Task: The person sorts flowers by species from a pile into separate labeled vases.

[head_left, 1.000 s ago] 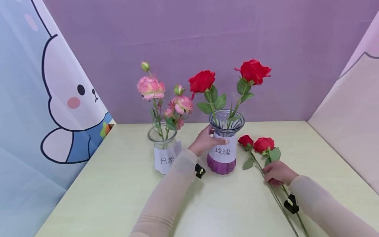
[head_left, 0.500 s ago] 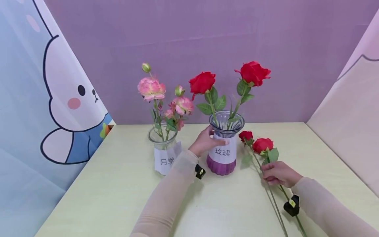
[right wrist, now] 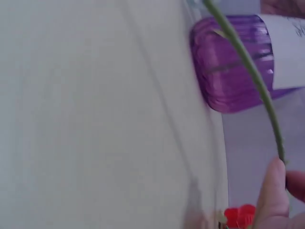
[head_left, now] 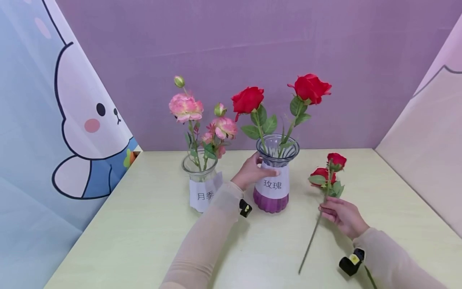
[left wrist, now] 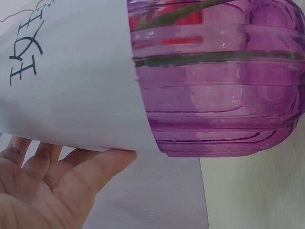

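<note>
My left hand (head_left: 252,173) holds the purple glass vase (head_left: 271,204) from its left side, thumb across the white paper label (left wrist: 71,95). Two red roses (head_left: 247,100) stand in that vase, their stems visible through the glass in the left wrist view. To the right of it, my right hand (head_left: 343,216) pinches a red rose by its green stem (right wrist: 252,71) between thumb and fingers. The held rose's bloom (head_left: 337,161) points away, and its stem end slants down toward the front. Another red rose (head_left: 317,177) lies on the table behind it, partly covered by the held flower and hand.
Left of the purple vase stands a clear glass vase (head_left: 199,168) with pink flowers (head_left: 185,107) and a paper label, partly behind my left sleeve. A purple backdrop (head_left: 231,48) closes off the table's far edge. Printed cloths (head_left: 29,160) hang at both sides.
My right hand has lifted one rose from the table; its bloom has swung right and its stem end left. The other rose stays lying. My left hand keeps its hold on the vase.
</note>
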Action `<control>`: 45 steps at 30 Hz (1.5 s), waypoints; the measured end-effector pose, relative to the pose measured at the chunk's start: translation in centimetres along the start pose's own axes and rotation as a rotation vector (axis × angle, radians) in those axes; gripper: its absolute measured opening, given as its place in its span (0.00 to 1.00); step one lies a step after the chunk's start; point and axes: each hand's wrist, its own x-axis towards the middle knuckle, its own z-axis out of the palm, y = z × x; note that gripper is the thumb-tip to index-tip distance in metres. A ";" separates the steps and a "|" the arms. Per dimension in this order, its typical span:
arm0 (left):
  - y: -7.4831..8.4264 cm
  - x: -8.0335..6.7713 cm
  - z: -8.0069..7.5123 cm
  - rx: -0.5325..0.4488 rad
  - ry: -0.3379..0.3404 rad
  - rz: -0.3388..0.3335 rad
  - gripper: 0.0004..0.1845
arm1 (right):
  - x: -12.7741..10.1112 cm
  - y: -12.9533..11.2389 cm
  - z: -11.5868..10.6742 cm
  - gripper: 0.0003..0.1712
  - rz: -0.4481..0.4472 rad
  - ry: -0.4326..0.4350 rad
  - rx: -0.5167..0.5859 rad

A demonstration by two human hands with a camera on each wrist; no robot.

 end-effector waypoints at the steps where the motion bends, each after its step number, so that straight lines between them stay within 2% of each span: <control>1: 0.0 0.0 0.0 0.001 0.001 0.000 0.40 | -0.2 0.1 0.2 0.12 -0.002 0.019 0.040; 4: 0.1 -0.1 -0.1 0.004 0.009 0.002 0.40 | -0.7 0.1 0.7 0.08 -0.014 0.079 0.125; 9: 0.2 -0.1 -0.1 -0.001 0.018 0.012 0.39 | -1.6 -0.6 1.3 0.13 -0.031 0.172 0.293; 13: 0.1 -0.1 -0.1 0.001 0.020 0.007 0.40 | -2.4 -1.3 1.7 0.14 -0.064 0.196 0.378; 17: 0.2 -0.2 -0.1 0.006 0.021 -0.003 0.41 | -3.0 -2.3 2.1 0.15 -0.132 0.177 0.411; 22: 0.3 -0.3 -0.1 0.003 0.029 -0.005 0.41 | -3.6 -4.1 2.6 0.09 -0.200 0.173 0.484; 30: 0.1 -0.2 -0.1 0.010 0.036 -0.002 0.41 | -4.6 -7.4 3.5 0.14 -0.352 0.117 0.598; 33: 0.1 -0.1 -0.2 0.022 0.042 0.004 0.41 | -4.8 -8.8 3.9 0.13 -0.399 0.096 0.639; 45: 0.1 -0.4 -0.2 0.023 0.043 0.004 0.41 | -6.0 -14.0 5.5 0.15 -0.494 -0.010 0.765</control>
